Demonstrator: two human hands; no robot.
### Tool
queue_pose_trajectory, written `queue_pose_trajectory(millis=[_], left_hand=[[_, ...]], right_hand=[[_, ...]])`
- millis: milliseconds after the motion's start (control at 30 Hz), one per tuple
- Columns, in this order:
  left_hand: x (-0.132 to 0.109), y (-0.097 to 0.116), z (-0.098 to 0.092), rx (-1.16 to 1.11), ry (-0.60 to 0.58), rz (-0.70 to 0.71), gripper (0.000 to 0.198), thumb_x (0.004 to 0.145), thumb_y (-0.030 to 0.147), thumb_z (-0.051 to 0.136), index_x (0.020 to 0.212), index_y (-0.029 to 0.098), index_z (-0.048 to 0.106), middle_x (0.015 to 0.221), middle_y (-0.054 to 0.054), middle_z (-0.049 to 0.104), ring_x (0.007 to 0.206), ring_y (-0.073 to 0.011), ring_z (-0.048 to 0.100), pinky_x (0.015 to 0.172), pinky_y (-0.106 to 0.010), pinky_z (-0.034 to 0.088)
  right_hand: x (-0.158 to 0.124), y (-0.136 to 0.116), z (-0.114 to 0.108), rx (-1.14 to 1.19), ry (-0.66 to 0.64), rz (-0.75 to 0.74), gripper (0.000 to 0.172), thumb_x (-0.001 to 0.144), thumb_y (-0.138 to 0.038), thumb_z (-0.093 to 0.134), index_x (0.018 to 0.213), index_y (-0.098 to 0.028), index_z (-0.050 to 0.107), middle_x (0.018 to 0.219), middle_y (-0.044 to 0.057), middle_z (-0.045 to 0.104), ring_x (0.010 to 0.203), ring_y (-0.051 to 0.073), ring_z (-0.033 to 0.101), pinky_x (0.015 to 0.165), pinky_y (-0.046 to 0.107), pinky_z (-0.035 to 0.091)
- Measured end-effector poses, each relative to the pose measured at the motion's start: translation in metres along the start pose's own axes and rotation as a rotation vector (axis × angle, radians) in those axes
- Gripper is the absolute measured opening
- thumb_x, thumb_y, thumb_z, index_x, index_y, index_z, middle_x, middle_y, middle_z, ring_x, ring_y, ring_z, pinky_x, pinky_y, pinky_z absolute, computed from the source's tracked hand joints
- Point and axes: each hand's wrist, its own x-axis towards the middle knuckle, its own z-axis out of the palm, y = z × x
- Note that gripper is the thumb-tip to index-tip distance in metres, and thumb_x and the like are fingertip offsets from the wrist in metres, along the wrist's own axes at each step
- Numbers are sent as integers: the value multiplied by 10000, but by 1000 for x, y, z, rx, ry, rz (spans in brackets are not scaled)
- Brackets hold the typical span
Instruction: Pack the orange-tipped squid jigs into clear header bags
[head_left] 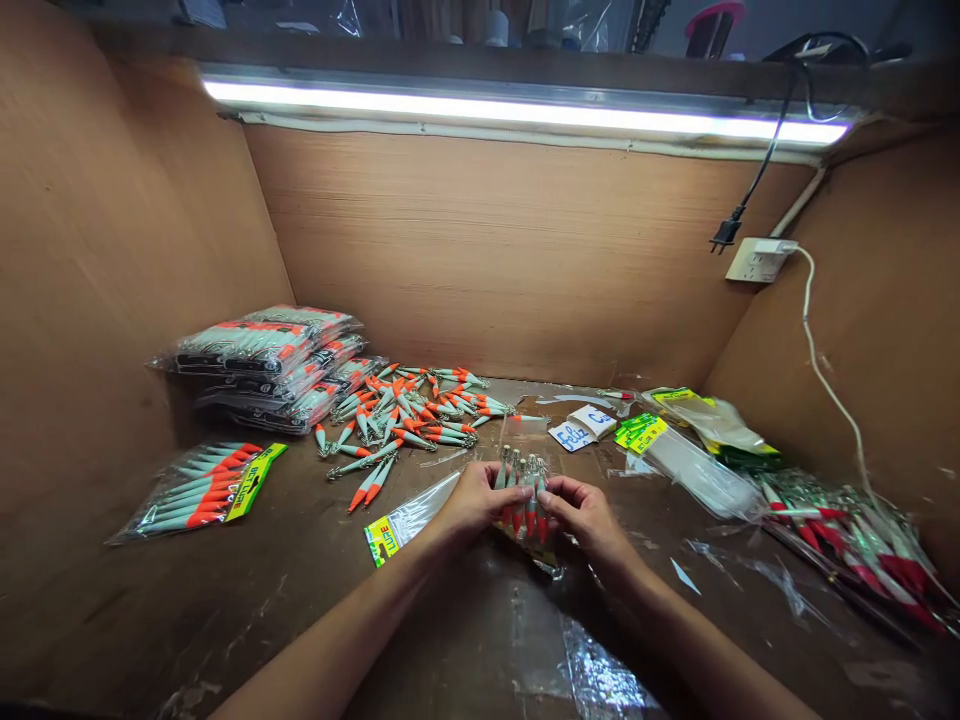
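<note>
Both hands are closed on a clear plastic bag of fishing lures [530,525], at the middle of the table. My left hand [480,500] pinches its left side, thumb across the front. On the right side, my right hand [585,512] grips with thumb and fingers. The lures inside stand side by side, metal hook ends up and red-orange ends down. Beneath my left forearm lies a flat clear bag with a yellow-green header [382,540]. Beyond the hands spreads a pile of loose pale-and-orange lures [409,410].
Packed lure bags [277,365] are stacked at the back left, with one filled bag [202,487] before them. Header bags [697,465] and red-white lures [862,550] lie right. A black plug [725,235] hangs above; a white cable [814,350] runs down from the outlet [754,260].
</note>
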Motion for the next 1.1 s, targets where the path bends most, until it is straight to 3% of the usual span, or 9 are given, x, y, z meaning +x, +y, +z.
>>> queue_pose_trajectory(millis=[200, 333, 400, 500, 600, 767, 833, 967, 1100], left_hand=[[2, -9, 1, -93, 50, -16, 494, 632, 474, 858, 914, 114, 673, 838, -72, 697, 690, -170, 634, 658, -271, 493], [1, -14, 9, 29, 310, 61, 619, 621, 449, 875, 1085, 138, 608, 958, -100, 688, 864, -215, 650, 754, -298, 502], [0, -17, 18, -29, 194, 103, 652, 665, 452, 852, 1173, 144, 584, 1033, -125, 685, 956, -240, 648, 825, -326, 503], [-1, -24, 31, -208, -8, 136, 600, 730, 458, 811, 1195, 147, 594, 1093, -137, 684, 1010, -258, 648, 882, -346, 500], [-1, -28, 32, -250, 52, 81, 508, 738, 496, 794, 1048, 122, 649, 958, -111, 707, 863, -234, 672, 787, -316, 516], [-1, -20, 19, -234, 45, 15, 462, 761, 529, 759, 962, 119, 685, 857, -86, 715, 690, -175, 653, 669, -274, 503], [-1, -15, 15, -159, 19, 12, 470, 734, 523, 783, 953, 114, 703, 853, -88, 722, 689, -177, 653, 652, -261, 491], [-2, -11, 13, 4, -25, 22, 451, 722, 480, 806, 959, 103, 736, 882, -96, 733, 735, -188, 656, 659, -247, 478], [-3, -12, 14, -26, -4, 39, 444, 685, 454, 838, 959, 119, 739, 887, -86, 731, 746, -194, 655, 679, -255, 483]], right_hand=[[2, 3, -1, -114, 17, -29, 401, 729, -523, 765, 880, -154, 719, 673, 9, 671, 530, 128, 532, 507, 235, 387], [0, 0, -2, -266, 244, -140, 350, 801, -501, 704, 933, -177, 707, 744, 30, 684, 589, 160, 548, 534, 262, 412], [-5, -6, 2, -407, 313, -238, 295, 843, -444, 673, 1000, -196, 706, 824, 47, 693, 666, 184, 577, 612, 288, 449], [-16, -15, 14, -577, 221, -389, 270, 857, -313, 655, 1113, -237, 696, 996, 69, 684, 858, 224, 615, 776, 324, 475], [-24, -22, 21, -616, 96, -442, 182, 881, -269, 615, 1028, -246, 722, 996, 67, 676, 910, 230, 618, 823, 328, 472], [-15, -24, 4, -462, 299, -338, 283, 888, -399, 613, 1082, -203, 675, 903, 70, 681, 741, 206, 607, 669, 308, 474], [-7, -23, -6, -429, 287, -280, 372, 840, -410, 659, 1142, -193, 652, 919, 63, 692, 692, 191, 594, 643, 302, 469], [3, -17, -11, -303, 116, -154, 214, 795, -359, 660, 896, -174, 698, 768, 28, 693, 633, 173, 591, 615, 285, 460], [2, -12, -5, -192, 156, -111, 101, 736, -287, 673, 746, -189, 645, 620, -23, 618, 523, 133, 517, 521, 248, 415]])
